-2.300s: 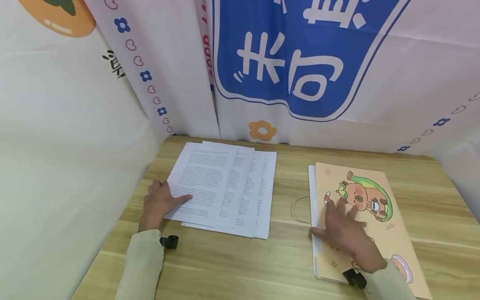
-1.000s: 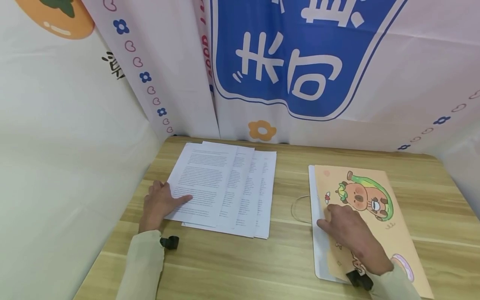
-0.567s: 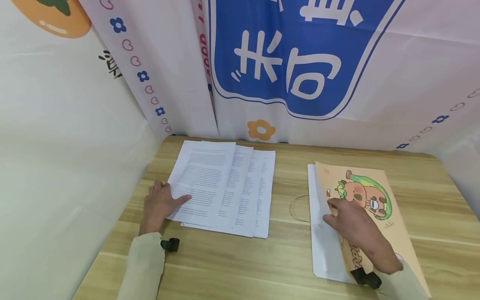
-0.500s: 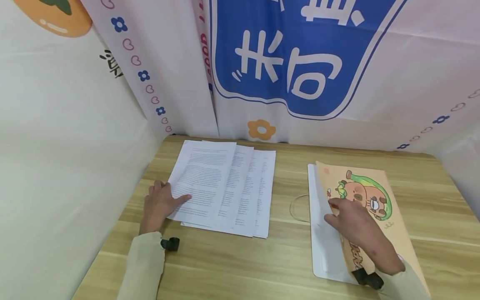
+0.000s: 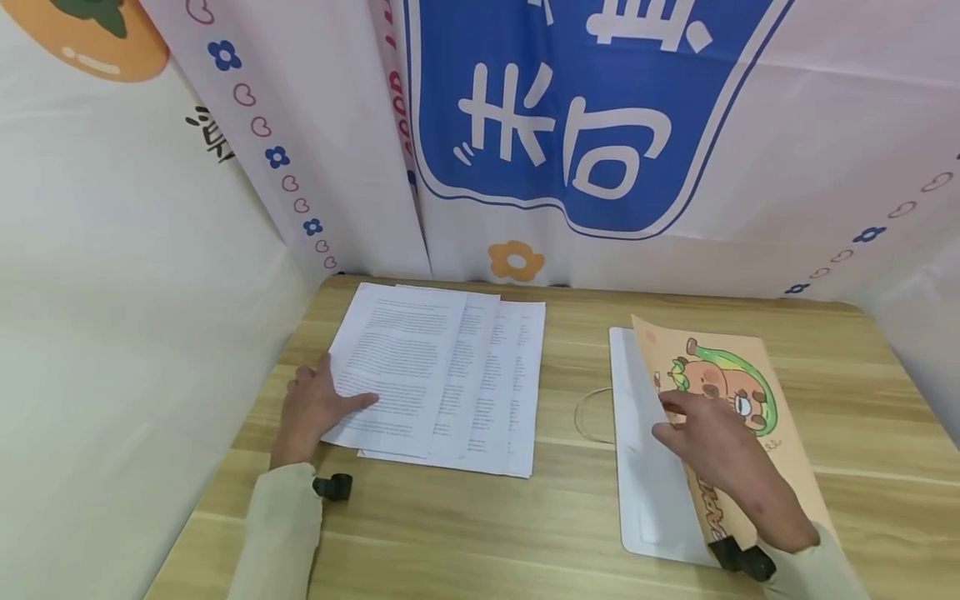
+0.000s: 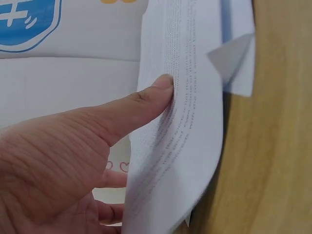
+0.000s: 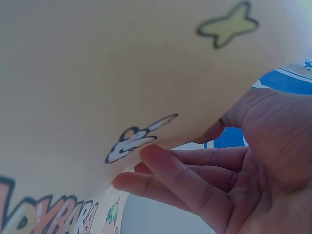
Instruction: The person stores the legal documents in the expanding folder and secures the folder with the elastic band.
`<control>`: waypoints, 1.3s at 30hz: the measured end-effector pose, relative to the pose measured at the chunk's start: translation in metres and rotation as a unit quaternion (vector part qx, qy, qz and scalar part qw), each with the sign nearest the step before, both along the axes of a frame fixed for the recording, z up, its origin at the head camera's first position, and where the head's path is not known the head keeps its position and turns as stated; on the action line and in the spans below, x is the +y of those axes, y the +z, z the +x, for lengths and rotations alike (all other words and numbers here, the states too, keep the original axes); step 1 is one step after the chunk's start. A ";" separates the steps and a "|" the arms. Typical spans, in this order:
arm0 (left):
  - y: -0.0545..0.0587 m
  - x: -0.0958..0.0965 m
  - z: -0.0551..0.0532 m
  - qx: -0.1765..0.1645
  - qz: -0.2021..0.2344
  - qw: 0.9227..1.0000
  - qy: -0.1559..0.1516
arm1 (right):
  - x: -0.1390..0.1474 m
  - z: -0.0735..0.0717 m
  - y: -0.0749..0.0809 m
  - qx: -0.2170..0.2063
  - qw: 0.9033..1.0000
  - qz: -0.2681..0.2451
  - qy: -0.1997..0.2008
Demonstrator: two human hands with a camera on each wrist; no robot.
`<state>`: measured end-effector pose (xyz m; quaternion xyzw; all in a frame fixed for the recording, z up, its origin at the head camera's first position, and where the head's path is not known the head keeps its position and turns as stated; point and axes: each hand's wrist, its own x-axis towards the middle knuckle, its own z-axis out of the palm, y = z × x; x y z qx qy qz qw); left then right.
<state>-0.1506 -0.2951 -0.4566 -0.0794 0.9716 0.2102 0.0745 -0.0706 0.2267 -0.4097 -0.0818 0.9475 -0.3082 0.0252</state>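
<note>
My left hand [image 5: 311,408] holds the left edge of the top printed sheet [image 5: 397,367], thumb on its face and the other fingers behind it, as the left wrist view shows. The sheet bows upward there; more printed sheets [image 5: 525,392] lie fanned beneath it. On the right is a cream folder with a cartoon capybara on its cover [image 5: 705,367]. My right hand [image 5: 720,446] pinches the cover's left edge and lifts it, baring a white inner side [image 5: 645,492]. In the right wrist view the cover [image 7: 97,73] curves over the fingers.
A thin cord loop [image 5: 577,421] sticks out from the folder's left side. Wood-grain table [image 5: 480,533] shows between papers and folder. A printed white curtain [image 5: 360,167] hangs behind and at the sides. Each wrist wears a small black camera [image 5: 333,487].
My right hand first lay spread on the folder, then curled at its left edge and raised the cover rightward, showing more white. My left hand stays on the papers; the top sheet bends slightly.
</note>
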 end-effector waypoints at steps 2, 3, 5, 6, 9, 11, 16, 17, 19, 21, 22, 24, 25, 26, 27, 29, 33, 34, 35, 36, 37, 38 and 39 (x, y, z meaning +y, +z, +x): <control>0.001 -0.001 0.000 -0.001 0.002 1.000 0.000 | 0.000 0.000 0.001 -0.003 1.000 -0.005 -0.003; 0.001 -0.002 -0.001 -0.001 0.005 1.000 0.002 | 0.001 0.001 0.002 -0.005 1.000 -0.009 -0.006; 0.001 -0.005 -0.001 0.002 0.012 1.000 0.002 | 0.001 0.001 0.003 -0.005 1.000 -0.011 -0.011; 0.001 -0.006 -0.002 0.002 0.017 1.000 0.001 | 0.001 0.002 0.003 -0.005 1.000 -0.011 -0.013; 0.002 -0.010 -0.003 0.004 0.023 1.000 -0.006 | 0.002 0.004 0.005 -0.002 1.000 -0.014 -0.022; 0.002 -0.012 -0.004 0.004 0.019 1.000 -0.012 | 0.003 0.005 0.006 0.006 1.000 -0.015 -0.025; 0.004 -0.016 -0.004 -0.005 0.006 1.000 -0.002 | 0.004 0.006 0.008 0.034 0.999 -0.017 -0.027; 0.005 -0.017 -0.004 -0.005 0.007 1.000 0.003 | 0.005 0.007 0.009 0.038 0.999 -0.018 -0.027; 0.006 -0.018 -0.004 -0.004 0.011 1.000 0.012 | 0.007 0.007 0.010 0.044 0.998 -0.022 -0.028; 0.007 -0.019 -0.003 0.002 0.016 1.000 0.013 | 0.009 0.007 0.012 0.040 0.998 -0.031 -0.031; 0.008 -0.020 -0.003 0.004 0.021 1.000 0.015 | 0.010 0.007 0.013 0.040 0.998 -0.037 -0.030; 0.009 -0.021 -0.004 0.008 0.027 0.999 0.016 | 0.013 0.008 0.014 0.038 0.998 -0.048 -0.031; 0.009 -0.022 -0.004 0.010 0.029 0.999 0.015 | 0.014 0.008 0.015 0.038 0.997 -0.052 -0.030; 0.010 -0.022 -0.004 0.012 0.031 0.999 0.013 | 0.016 0.009 0.016 0.041 0.997 -0.057 -0.029; 0.010 -0.023 -0.004 0.013 0.032 0.999 0.013 | 0.017 0.009 0.016 0.044 0.997 -0.059 -0.028; 0.010 -0.025 -0.004 0.017 0.036 0.999 0.013 | 0.020 0.010 0.018 0.049 0.996 -0.064 -0.030; 0.010 -0.028 -0.005 0.039 0.050 0.998 0.009 | 0.025 0.012 0.021 0.050 0.996 -0.063 -0.043; 0.010 -0.029 -0.004 0.047 0.058 0.997 0.007 | 0.026 0.012 0.022 0.046 0.996 -0.063 -0.048; 0.011 -0.029 -0.003 0.056 0.066 0.996 0.005 | 0.028 0.013 0.023 0.040 0.996 -0.063 -0.052; 0.011 -0.030 -0.003 0.065 0.076 0.995 0.003 | 0.029 0.013 0.024 0.034 0.996 -0.064 -0.055; 0.012 -0.030 -0.001 0.071 0.088 0.994 0.001 | 0.031 0.014 0.025 0.026 0.996 -0.067 -0.059; 0.012 -0.031 0.000 0.078 0.102 0.992 -0.002 | 0.032 0.014 0.026 0.019 0.995 -0.069 -0.063; 0.013 -0.031 0.001 0.082 0.114 0.990 -0.007 | 0.033 0.015 0.026 0.014 0.995 -0.072 -0.065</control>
